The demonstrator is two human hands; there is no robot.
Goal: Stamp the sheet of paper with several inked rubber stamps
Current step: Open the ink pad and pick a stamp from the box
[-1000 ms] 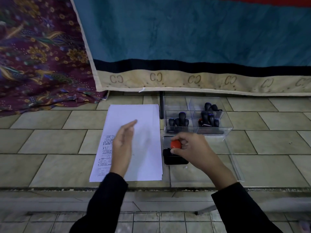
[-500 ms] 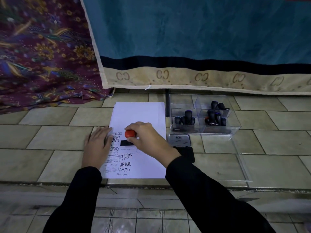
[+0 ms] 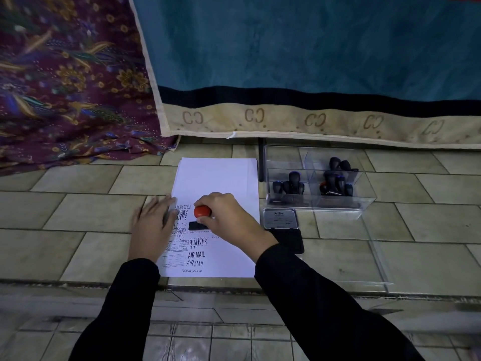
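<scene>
A white sheet of paper (image 3: 221,178) lies on the tiled floor, its lower left part covered with printed marks such as "AIR MAIL" and "SAMPLE". My right hand (image 3: 229,220) grips a stamp with a red knob (image 3: 202,211) and a black base, which stands on the sheet. My left hand (image 3: 152,227) lies flat on the paper's left edge. An ink pad (image 3: 281,219) with its lid open lies just right of the sheet. A clear box (image 3: 317,201) behind the pad holds several black stamps (image 3: 291,185).
A teal blanket with a beige border (image 3: 312,118) hangs behind the paper and box. Purple floral cloth (image 3: 65,87) lies at the back left. A clear lid (image 3: 374,256) lies flat at the right. A floor step edge (image 3: 234,290) runs below the paper.
My right hand carried the red stamp from the ink pad to the sheet and set it down. My left hand came down flat on the paper's left edge.
</scene>
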